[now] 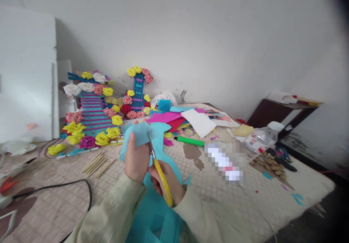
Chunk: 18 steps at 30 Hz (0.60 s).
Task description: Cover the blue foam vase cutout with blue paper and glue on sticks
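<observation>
My left hand [136, 162] is closed on a sheet of light blue paper [137, 133], its thumb pressed on the near side. In my right hand [169, 180] is a pair of scissors [163, 179] with yellow handles. The metal blades point up and away, and they meet the paper's right part near my left fingers. Whether the blades are parted is hard to make out. More blue paper [155, 214] hangs below my hands over the table edge nearest me. Small blue scraps [188, 180] lie just right of my right hand.
Flower-covered panels [94, 108] and a smaller flowered piece [138, 90] lean at the back. Coloured paper sheets [174, 117] are heaped beyond my hands. Thin sticks [95, 164] and a black cable [54, 185] lie left; a green marker [190, 141], peanuts [268, 163] and a plastic bottle [264, 137] lie right.
</observation>
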{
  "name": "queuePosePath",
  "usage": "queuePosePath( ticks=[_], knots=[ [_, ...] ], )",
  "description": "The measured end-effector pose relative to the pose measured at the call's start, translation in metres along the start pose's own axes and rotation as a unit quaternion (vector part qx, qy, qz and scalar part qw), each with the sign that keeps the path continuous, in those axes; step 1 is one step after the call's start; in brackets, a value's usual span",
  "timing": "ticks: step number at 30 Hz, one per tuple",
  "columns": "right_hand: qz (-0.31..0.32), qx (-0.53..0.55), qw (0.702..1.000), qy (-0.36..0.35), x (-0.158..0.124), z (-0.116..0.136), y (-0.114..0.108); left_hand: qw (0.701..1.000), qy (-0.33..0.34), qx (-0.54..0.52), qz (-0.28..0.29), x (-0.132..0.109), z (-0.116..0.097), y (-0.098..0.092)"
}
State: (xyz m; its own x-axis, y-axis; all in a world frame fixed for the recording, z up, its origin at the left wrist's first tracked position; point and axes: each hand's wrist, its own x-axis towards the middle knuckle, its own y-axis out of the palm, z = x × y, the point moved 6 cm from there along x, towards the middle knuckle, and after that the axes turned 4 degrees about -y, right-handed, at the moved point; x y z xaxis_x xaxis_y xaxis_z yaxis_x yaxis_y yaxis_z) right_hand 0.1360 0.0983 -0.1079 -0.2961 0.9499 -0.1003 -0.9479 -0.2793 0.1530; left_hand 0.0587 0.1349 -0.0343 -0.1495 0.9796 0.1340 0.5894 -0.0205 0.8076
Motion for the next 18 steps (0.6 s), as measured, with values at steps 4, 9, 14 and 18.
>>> queuePosePath(
  ticks=[4,9,14,18],
  knots=[
    [0.000,-0.005,1.000,0.000,-0.0003,0.0021,0.0002,1.000,-0.007,-0.017,-0.007,-0.0002,-0.0001,0.0002],
    [-0.007,-0.019,1.000,0.005,-0.0004,0.0032,-0.0006,1.000,-0.015,-0.006,-0.009,-0.0006,-0.0002,0.0004],
    [-0.005,-0.025,1.000,0.001,0.0007,0.0024,-0.0010,1.000,-0.021,-0.006,-0.007,-0.0005,0.0006,-0.0004],
    [-0.006,-0.034,0.999,0.001,0.0009,0.0025,-0.0013,1.000,-0.022,-0.002,0.000,0.0005,0.0012,-0.0008]
  ],
)
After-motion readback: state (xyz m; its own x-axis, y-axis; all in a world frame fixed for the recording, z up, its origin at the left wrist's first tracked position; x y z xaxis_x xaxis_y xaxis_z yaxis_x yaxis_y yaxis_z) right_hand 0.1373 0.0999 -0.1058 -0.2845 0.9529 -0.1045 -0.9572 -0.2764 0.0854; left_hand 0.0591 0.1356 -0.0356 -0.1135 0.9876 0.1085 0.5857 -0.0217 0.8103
